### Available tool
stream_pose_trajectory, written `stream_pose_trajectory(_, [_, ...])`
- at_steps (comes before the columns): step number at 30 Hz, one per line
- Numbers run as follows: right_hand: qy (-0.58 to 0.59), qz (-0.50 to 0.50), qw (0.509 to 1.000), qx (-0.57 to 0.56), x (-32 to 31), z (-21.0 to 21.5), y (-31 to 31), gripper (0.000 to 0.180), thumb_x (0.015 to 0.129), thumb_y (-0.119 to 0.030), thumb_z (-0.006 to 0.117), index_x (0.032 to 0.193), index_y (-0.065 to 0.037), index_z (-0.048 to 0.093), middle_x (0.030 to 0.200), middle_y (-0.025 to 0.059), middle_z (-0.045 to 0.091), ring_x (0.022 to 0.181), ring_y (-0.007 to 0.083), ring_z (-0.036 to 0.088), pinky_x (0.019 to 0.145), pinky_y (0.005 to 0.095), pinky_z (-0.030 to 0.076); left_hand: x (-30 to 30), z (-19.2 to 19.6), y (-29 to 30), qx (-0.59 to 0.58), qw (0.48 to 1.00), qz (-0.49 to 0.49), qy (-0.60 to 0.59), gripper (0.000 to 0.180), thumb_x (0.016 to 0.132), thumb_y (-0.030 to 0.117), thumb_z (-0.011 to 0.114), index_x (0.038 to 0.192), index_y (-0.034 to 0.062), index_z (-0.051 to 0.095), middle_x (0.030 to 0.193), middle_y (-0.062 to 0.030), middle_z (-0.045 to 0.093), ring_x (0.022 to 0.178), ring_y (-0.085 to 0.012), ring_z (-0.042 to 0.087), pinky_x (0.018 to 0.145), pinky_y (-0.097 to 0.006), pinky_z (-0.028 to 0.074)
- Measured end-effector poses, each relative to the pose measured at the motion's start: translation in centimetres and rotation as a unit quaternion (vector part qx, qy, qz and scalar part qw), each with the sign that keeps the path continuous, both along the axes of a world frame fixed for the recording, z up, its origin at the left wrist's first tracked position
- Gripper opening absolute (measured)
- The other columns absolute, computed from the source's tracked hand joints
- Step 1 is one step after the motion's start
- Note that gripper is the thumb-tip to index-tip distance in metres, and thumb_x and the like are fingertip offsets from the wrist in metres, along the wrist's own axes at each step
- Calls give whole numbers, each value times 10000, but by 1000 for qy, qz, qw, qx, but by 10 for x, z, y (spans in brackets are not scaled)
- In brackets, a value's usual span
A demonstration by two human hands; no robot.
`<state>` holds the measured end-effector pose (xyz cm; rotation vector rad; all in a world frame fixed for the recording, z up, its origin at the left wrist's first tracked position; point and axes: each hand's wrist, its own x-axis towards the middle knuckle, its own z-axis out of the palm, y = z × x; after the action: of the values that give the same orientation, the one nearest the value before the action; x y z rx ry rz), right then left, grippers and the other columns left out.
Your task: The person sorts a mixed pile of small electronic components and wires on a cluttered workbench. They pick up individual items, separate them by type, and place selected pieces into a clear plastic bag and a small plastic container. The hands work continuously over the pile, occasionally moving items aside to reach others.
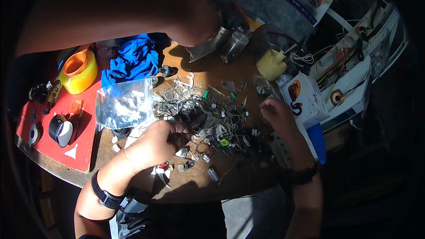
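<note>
A heap of small wire offcuts, component leads and plastic bits (221, 124) is spread over the wooden table (203, 190). My left hand (161, 144) is at the heap's left side, thumb and fingertips pinched together; whatever lies between them is too small to make out. Beyond it lies a clear zip bag (124, 106) with small pale parts visible in or through it. My right hand (278, 113) hovers by the heap's right edge with curled fingers, and I cannot see what they hold, if anything.
Another person's arm (124, 13) reaches across the far left, near clear jars (234, 44). A blue cloth (135, 59), a yellow tape roll (79, 73) and a red board (44, 137) lie left. A white box (305, 99) and pale yellow container (271, 64) stand right.
</note>
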<state>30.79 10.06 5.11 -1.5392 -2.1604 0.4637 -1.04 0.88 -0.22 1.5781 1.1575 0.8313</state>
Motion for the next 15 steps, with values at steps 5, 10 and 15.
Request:
stream_pose_trajectory(5, [-101,56,992,42,-10,-18,69,224,768,-64,636,990,-41,620,852,99,629,819,202,617,730,305,482,1,-1,0,-7,999,-26,23,204,791,7,580,988,-4,634,845,-135,672,804,-178,661,727,-285,511])
stream_pose_trajectory(10, [-199,5,979,44,-15,-44,126,261,751,-142,671,992,-57,623,1000,148,588,957,280,570,811,375,461,2,7,-6,-17,999,-29,33,218,813,100,590,1018,44,637,862,-159,660,811,-260,660,719,-324,512])
stream_pose_trajectory(15, [-263,-33,964,19,-19,-64,152,257,723,-160,696,949,-55,630,972,155,604,949,306,577,796,387,467,2,15,-7,4,993,-50,109,201,850,109,598,1033,35,632,871,-117,671,777,-190,655,697,-290,505])
